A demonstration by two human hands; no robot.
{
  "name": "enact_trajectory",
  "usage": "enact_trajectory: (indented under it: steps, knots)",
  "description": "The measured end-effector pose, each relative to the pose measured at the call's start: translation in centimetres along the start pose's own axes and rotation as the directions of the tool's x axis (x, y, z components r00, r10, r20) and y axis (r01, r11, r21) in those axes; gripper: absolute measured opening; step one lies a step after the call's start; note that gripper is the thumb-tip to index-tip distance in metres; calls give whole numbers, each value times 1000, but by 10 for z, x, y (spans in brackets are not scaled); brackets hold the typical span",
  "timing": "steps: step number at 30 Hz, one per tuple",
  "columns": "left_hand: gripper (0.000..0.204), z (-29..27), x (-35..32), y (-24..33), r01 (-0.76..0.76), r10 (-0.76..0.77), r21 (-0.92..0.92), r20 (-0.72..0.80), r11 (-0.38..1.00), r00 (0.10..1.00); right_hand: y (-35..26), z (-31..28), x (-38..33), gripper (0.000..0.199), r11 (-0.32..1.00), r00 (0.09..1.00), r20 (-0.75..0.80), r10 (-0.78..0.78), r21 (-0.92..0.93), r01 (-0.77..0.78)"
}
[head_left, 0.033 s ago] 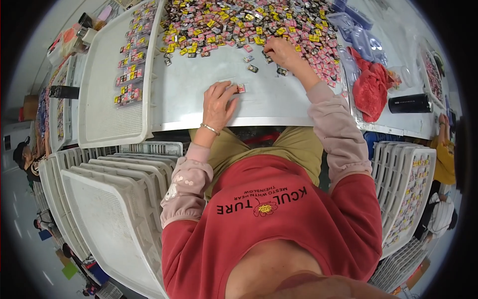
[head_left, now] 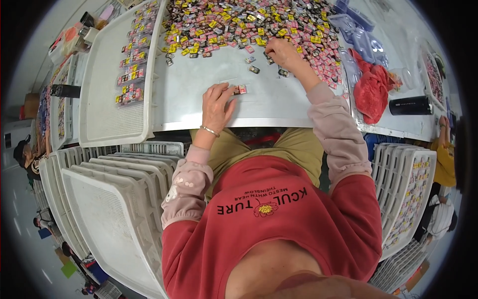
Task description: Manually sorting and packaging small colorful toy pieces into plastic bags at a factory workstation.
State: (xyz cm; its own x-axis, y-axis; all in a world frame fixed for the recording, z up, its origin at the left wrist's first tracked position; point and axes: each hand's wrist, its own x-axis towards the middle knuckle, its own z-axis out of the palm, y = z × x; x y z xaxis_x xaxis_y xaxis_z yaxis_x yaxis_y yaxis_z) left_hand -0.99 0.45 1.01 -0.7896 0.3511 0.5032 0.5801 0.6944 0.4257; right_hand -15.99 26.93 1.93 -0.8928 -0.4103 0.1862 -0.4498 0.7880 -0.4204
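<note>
My left hand [head_left: 217, 105], a bracelet at its wrist, lies on the white table with its fingers bent over the left side of a small clear plastic case [head_left: 228, 81]. Its thumb reaches along the near side. A few pink and dark small pieces [head_left: 240, 89] show in the case beside my fingertips; the rest is covered. Farther right, my right hand [head_left: 285, 54] has its fingers pinched together at the near edge of a large pile of small pink, yellow and black pieces [head_left: 219, 30]. What is between those fingertips is hidden. Loose dark pieces [head_left: 254, 70] lie near it.
At the left, a white tray [head_left: 107, 89] carries a row of filled clear cases [head_left: 130, 74]. Stacked white trays [head_left: 109, 199] stand below left, more trays [head_left: 408, 199] at right. A red cloth [head_left: 371, 94], a black cylinder [head_left: 411, 105] and clear plastic packaging [head_left: 361, 37] lie right.
</note>
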Motion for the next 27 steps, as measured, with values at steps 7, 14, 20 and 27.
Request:
enact_trajectory:
  steps: [7,14,20,27]
  knots:
    - [31,-6,-23,0,185,-183,1,-134,983,974,-35,9,49,17,974,993,-114,11,226,16]
    - [26,-2,-22,-2,188,-189,-22,-201,982,961,-60,45,98,17,977,925,-317,-209,-98,188]
    - [27,-5,-23,3,205,-201,4,-178,979,963,-46,20,104,18,988,986,58,157,-14,-157]
    - [35,-1,-26,-12,245,-279,-140,-334,959,900,-64,58,131,20,900,942,-328,-67,-428,-84]
